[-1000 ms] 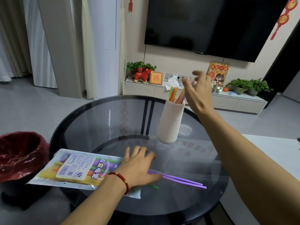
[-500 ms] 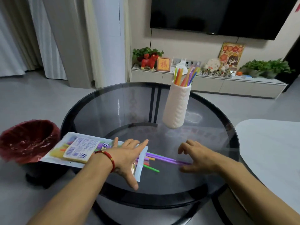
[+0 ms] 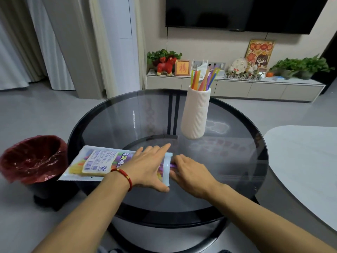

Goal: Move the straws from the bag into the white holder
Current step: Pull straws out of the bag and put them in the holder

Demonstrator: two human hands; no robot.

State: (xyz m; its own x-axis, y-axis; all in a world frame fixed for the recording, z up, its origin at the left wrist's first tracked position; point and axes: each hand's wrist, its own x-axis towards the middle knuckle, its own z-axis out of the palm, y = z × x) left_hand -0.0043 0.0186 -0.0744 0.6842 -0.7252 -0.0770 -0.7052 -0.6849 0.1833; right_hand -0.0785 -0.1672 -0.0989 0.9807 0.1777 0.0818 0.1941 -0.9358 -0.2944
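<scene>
A clear plastic bag of coloured straws (image 3: 94, 162) lies on the left front of the round glass table (image 3: 237, 161), its open white-edged mouth facing right. My left hand (image 3: 147, 167) lies flat on the bag near the mouth, fingers spread, pinning it down. My right hand (image 3: 189, 172) is at the mouth with its fingers curled around purple straws (image 3: 173, 165) that stick out of the bag. The ribbed white holder (image 3: 196, 114) stands upright at the back of the table with several straws (image 3: 204, 79) in it.
A bin with a red liner (image 3: 34, 159) stands on the floor left of the table. A pale second table (image 3: 302, 161) lies to the right. A low cabinet with plants and ornaments (image 3: 237, 86) runs along the far wall.
My right hand came down from the holder to the table and moved left to the bag's mouth, closing on the purple straws. My left hand stayed on the bag. The loose straws are no longer lying free.
</scene>
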